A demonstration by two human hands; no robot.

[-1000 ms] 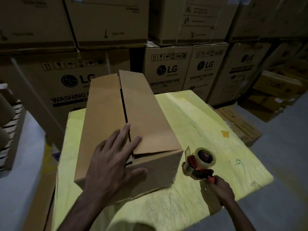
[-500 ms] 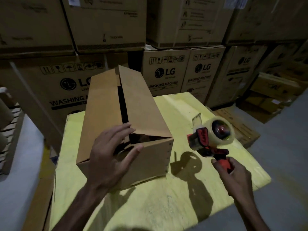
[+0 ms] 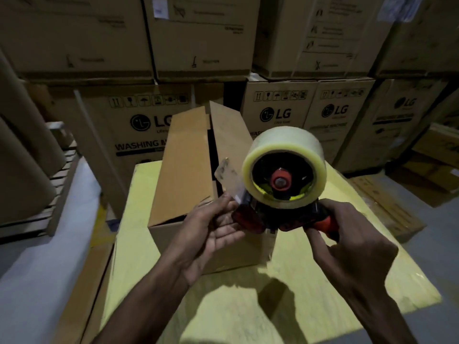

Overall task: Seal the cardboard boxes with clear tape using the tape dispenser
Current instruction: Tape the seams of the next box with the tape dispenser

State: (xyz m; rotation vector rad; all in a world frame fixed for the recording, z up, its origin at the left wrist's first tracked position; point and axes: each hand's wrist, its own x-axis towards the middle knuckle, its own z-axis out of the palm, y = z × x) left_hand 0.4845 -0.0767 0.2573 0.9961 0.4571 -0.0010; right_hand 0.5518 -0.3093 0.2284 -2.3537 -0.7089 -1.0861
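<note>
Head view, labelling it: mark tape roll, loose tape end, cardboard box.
tape roll [image 3: 285,142], head view, top of winding.
loose tape end [image 3: 227,174], head view, tab's middle.
cardboard box [image 3: 185,170], head view, left flap.

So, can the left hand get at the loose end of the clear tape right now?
Probably yes: the left hand is right beside the loose clear tape end sticking up from the red-and-black tape dispenser, with nothing between them.

Right hand [image 3: 352,249] hides tape dispenser [image 3: 280,182] handle; box [image 3: 183,170] front partly covered
</note>
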